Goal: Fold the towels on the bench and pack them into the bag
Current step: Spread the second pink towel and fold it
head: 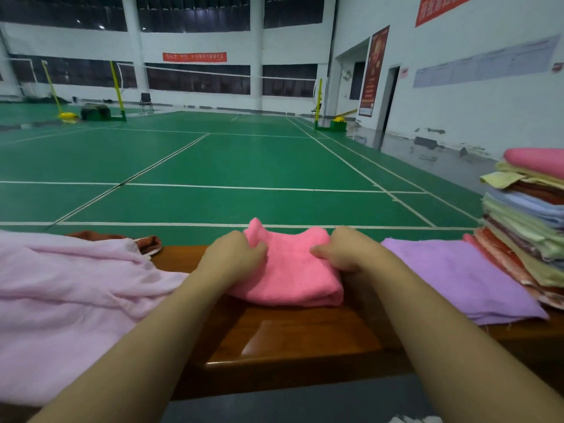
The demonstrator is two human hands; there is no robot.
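Head view: no bag visible. Left hand [232, 260] and right hand [341, 251] each pinch the folded pink towel [288, 276] on the surface [293, 334]. Purple towel [457, 279] right of the grip.

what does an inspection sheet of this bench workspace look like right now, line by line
surface: glossy brown wooden bench, bare strip showing in the middle
job's things: folded pink towel on the bench centre; flat lilac towel to its right; tall stack of folded towels at far right, partly overlapping the lilac one; pale pink fabric heaped at left, cannot tell if it is the bag
clutter: rust-red cloth peeking out behind the pale pink fabric
grippers: left hand and right hand each pinch a far corner of the pink towel
cables: nothing seen
surroundings: green badminton court, net posts, white walls, red banners
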